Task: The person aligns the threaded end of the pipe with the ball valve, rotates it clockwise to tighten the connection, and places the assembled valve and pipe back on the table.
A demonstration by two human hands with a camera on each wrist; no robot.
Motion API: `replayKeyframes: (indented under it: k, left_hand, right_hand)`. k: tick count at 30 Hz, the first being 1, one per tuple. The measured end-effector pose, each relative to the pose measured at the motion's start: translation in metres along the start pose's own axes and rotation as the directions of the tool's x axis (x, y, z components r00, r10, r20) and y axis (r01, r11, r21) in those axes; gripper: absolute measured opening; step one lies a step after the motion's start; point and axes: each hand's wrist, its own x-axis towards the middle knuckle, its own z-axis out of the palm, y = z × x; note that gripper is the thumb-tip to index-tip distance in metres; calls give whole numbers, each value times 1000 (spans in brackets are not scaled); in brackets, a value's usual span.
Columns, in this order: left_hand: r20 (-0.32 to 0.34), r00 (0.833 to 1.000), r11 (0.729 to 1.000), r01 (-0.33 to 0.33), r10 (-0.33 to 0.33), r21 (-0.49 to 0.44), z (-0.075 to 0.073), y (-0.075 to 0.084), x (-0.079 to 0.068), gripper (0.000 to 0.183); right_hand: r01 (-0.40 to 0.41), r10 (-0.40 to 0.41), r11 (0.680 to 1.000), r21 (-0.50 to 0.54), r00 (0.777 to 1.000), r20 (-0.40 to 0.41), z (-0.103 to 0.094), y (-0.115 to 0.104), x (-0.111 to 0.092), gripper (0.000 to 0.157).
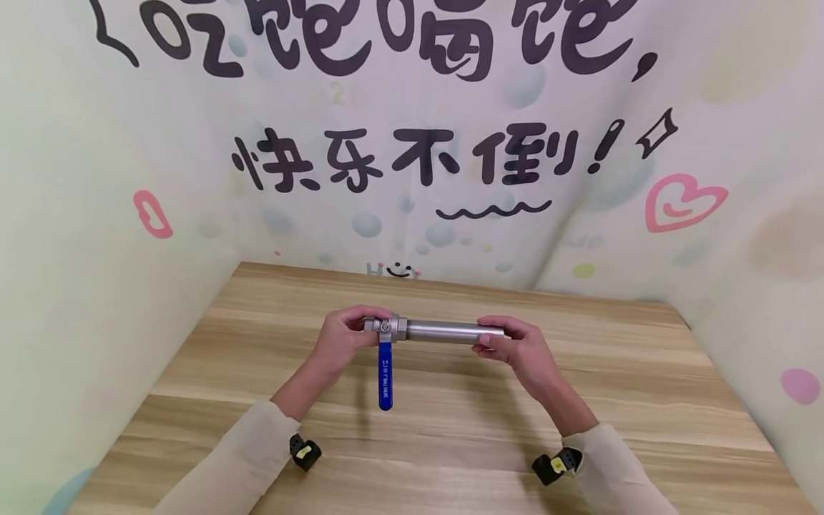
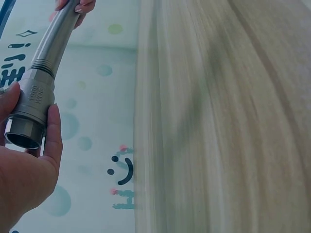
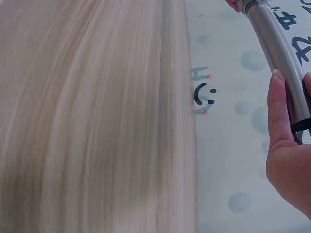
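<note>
A steel ball valve (image 1: 394, 327) with a long blue lever handle (image 1: 385, 379) is joined to a plain metal pipe (image 1: 444, 331). My left hand (image 1: 340, 342) grips the valve body at its left end, and the lever points down toward me. At the other end, my right hand (image 1: 524, 353) holds the pipe between thumb and fingers. The left wrist view shows the valve's open hex end (image 2: 25, 132) and threads where the pipe (image 2: 56, 41) enters. In the right wrist view, fingers (image 3: 278, 109) lie along the pipe (image 3: 279, 48). The assembly is held level above the table.
A wood-grain table (image 1: 438, 443) lies beneath both hands, with their shadows on it. Behind it hangs a pale printed cloth (image 1: 399, 236) with black lettering, and similar cloth walls flank both sides. A black wrist camera (image 1: 304, 452) sits at each cuff.
</note>
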Motion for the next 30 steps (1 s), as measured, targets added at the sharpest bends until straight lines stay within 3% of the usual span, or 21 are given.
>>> replayKeyframes:
  k: [10,17,30]
  left_hand:
    - [3,1000,1000,7,-7,-19,0,1,1,28]
    - [-4,1000,999,22,-22,-28,0,0,1,28]
    - [-22,1000,1000,11,-11,-15,2,0,-1,27]
  right_hand:
    - [-5,5,1000,0,1000,4,-1,-1,1,43]
    - [-33,34,998,-47,999,8,-3,-1,0,49]
    - [-39,39,999,-7,999,0,-1,-3,0,44]
